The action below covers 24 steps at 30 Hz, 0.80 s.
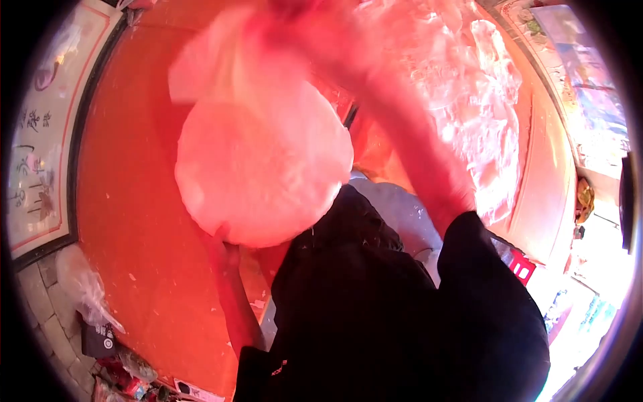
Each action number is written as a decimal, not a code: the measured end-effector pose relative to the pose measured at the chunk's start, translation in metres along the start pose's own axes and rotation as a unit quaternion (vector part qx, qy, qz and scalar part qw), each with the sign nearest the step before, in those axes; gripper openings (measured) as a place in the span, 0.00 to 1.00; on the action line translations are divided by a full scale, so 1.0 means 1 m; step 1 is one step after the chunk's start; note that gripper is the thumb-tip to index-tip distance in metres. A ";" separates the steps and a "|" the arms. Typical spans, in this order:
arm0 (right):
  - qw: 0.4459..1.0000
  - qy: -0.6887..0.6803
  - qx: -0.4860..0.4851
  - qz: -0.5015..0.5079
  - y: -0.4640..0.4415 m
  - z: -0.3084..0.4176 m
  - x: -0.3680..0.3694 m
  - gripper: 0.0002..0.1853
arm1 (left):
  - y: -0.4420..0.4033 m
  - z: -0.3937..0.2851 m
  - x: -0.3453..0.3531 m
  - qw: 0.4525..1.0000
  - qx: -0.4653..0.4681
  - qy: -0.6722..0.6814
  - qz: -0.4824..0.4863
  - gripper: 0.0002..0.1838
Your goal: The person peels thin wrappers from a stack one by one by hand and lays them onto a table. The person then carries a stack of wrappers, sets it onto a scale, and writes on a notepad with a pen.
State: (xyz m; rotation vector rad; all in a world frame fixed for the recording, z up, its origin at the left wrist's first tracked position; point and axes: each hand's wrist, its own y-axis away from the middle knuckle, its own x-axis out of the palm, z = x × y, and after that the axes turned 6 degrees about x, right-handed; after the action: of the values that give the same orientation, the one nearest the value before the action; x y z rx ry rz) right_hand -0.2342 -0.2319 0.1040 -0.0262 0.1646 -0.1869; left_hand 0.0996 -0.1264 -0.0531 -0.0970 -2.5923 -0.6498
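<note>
A large round pale sheet (261,167), tinted pink by the light, lies over the orange-red surface in front of me. My left hand (226,246) is at its lower edge, fingers closed on the rim. Stretched forward across the top is my right arm, and my right hand (284,27) is smeared by motion near the upper edge of the view. A blurred, lighter sheet (218,63) hangs beside my right hand and overlaps the far part of the round sheet. Whether that hand grips it cannot be made out.
A wide, crinkled pile of pale sheets (469,114) covers the right side of the orange-red surface (134,201). A framed panel with writing (47,134) stands at the left. Plastic bags (84,281) and small items lie at the lower left.
</note>
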 end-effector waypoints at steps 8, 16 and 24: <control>0.987 -0.087 -0.039 -0.133 -0.038 -0.033 -0.262 0.18 | 0.004 -0.001 -0.004 1.000 -0.001 -0.001 0.000 0.32; 0.974 0.149 0.038 -0.167 0.056 -0.162 -0.175 0.16 | 0.013 -0.016 -0.004 1.000 0.009 -0.026 -0.002 0.33; 0.966 0.063 0.062 0.242 0.120 -0.065 0.066 0.28 | 0.000 -0.031 0.052 0.996 0.035 -0.076 0.039 0.35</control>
State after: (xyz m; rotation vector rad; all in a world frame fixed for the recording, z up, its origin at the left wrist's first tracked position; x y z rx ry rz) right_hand -0.1593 -0.1268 0.0245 0.1513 0.2797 0.2904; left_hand 0.0664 -0.1429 -0.0051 -0.2328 -2.7382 -0.5424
